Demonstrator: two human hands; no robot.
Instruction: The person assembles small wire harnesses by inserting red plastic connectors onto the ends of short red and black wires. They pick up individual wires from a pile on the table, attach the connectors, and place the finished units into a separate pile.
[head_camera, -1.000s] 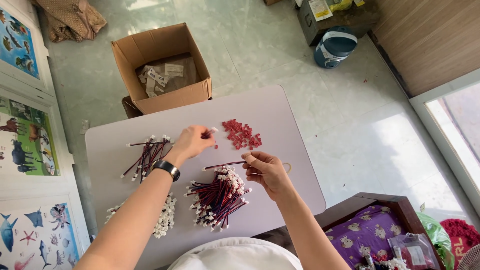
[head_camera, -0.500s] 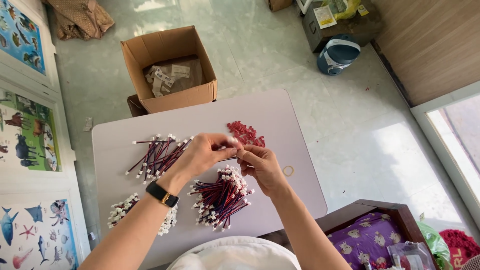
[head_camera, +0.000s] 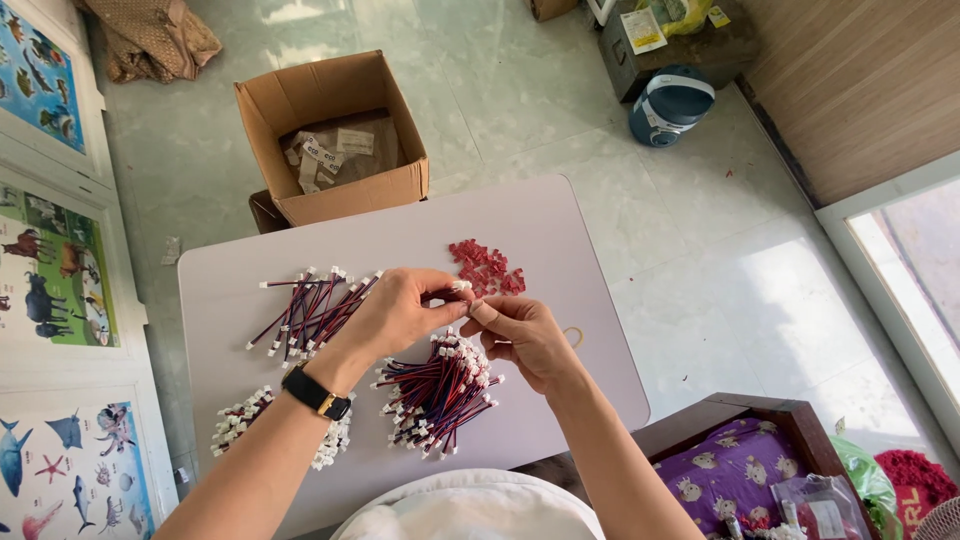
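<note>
My left hand (head_camera: 400, 310) and my right hand (head_camera: 520, 335) meet over the middle of a small white table (head_camera: 560, 240). Together they pinch a short red-and-black wire lead with a white plug (head_camera: 459, 290) at its tip. A black watch (head_camera: 315, 392) is on my left wrist. Just beyond my fingers lies a small heap of red connector pieces (head_camera: 487, 268). Below my hands is a pile of wire leads (head_camera: 440, 390). Another bundle of leads (head_camera: 315, 310) lies to the left, and a cluster of white plugs (head_camera: 240, 418) sits at the near left.
An open cardboard box (head_camera: 335, 135) with paper-labelled bags stands on the tiled floor beyond the table. A blue-and-white pot (head_camera: 672, 103) is at the back right. A wooden tray with purple cloth (head_camera: 745, 470) sits near right. Animal posters (head_camera: 45, 270) line the left.
My left hand drew back from the red pieces and joined my right hand over the table's middle. Both hands now hold one wire lead together.
</note>
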